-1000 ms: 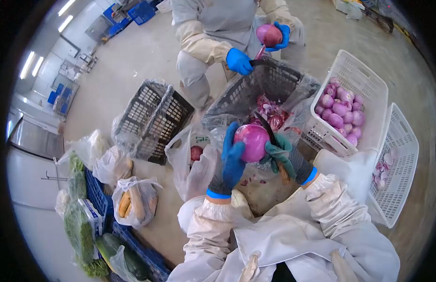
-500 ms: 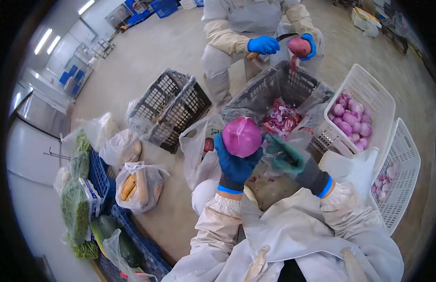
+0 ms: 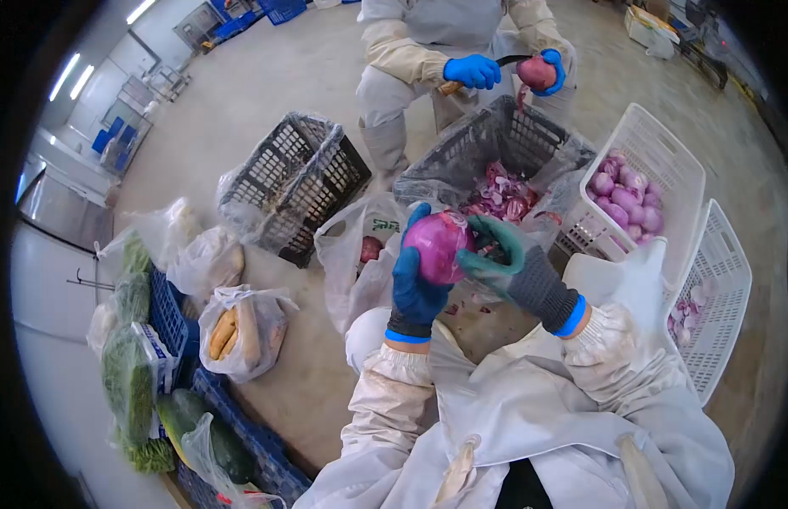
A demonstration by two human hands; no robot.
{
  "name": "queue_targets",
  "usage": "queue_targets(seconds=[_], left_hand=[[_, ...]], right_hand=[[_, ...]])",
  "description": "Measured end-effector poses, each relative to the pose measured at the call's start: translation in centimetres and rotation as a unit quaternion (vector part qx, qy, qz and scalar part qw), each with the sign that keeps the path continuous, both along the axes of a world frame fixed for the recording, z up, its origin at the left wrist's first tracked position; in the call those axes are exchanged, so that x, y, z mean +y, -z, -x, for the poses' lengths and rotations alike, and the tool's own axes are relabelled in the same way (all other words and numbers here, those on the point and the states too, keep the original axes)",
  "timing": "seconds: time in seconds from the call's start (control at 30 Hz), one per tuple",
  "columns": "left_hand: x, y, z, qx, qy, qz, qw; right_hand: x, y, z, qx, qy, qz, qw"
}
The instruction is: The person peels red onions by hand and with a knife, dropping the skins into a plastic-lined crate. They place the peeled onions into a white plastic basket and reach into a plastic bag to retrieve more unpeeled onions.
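My left hand [image 3: 417,293], in a dark blue glove, holds up a large red onion [image 3: 439,246] with a smooth, bright purple surface. On the onion's right side, the green-coated fingers and thumb of my right hand [image 3: 517,270] curve into a ring, their tips against it. Whether that hand pinches loose skin or a small tool is hidden. Behind the onion, a plastic-lined black crate [image 3: 530,127] contains purple onion skins [image 3: 500,193]. A white plastic bag [image 3: 343,280] with a darker red onion [image 3: 371,248] inside stands left of my left hand.
Opposite, a person in blue gloves [image 3: 473,71] holds a knife and an onion [image 3: 536,74]. Purple onions [image 3: 627,199] fill part of a white basket [image 3: 678,161]; another white basket [image 3: 725,297] holds smaller pieces. A second black crate [image 3: 326,170], bagged bread-like items [image 3: 237,335] and vegetables [image 3: 126,382] lie left.
My right hand has moved left onto the onion's side. The onion has turned and tilted in my left hand. The whole view has shifted slightly.
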State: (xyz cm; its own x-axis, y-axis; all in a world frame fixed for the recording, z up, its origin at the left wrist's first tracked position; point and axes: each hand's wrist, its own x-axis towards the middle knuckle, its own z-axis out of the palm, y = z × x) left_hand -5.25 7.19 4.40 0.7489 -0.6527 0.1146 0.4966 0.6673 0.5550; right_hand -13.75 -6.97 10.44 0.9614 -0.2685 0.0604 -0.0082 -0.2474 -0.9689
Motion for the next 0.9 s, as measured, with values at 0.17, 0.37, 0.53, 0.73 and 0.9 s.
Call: queue_targets(seconds=[0.17, 0.37, 0.53, 0.73, 0.9], left_hand=[[-0.1, 0.3, 0.0, -0.035, -0.009, 0.021, 0.999], [0.0, 0.9, -0.1, -0.046, 0.007, -0.064, 0.997], [-0.4, 0.5, 0.4, -0.019, 0.004, 0.004, 1.000], [-0.7, 1.2, 0.0, -0.048, -0.047, -0.004, 0.998], [-0.9, 1.8, 0.1, -0.057, -0.073, -0.037, 0.995]], right_hand=[[0.0, 0.9, -0.6, -0.041, 0.004, 0.063, 0.997], [-1.0, 1.5, -0.1, -0.062, 0.010, 0.150, 0.987], [-1.6, 1.9, -0.4, -0.088, -0.019, 0.125, 0.988], [-0.5, 0.8, -0.8, -0.099, -0.006, 0.186, 0.977], [-0.6, 1.1, -1.2, -0.049, 0.000, 0.180, 0.982]])
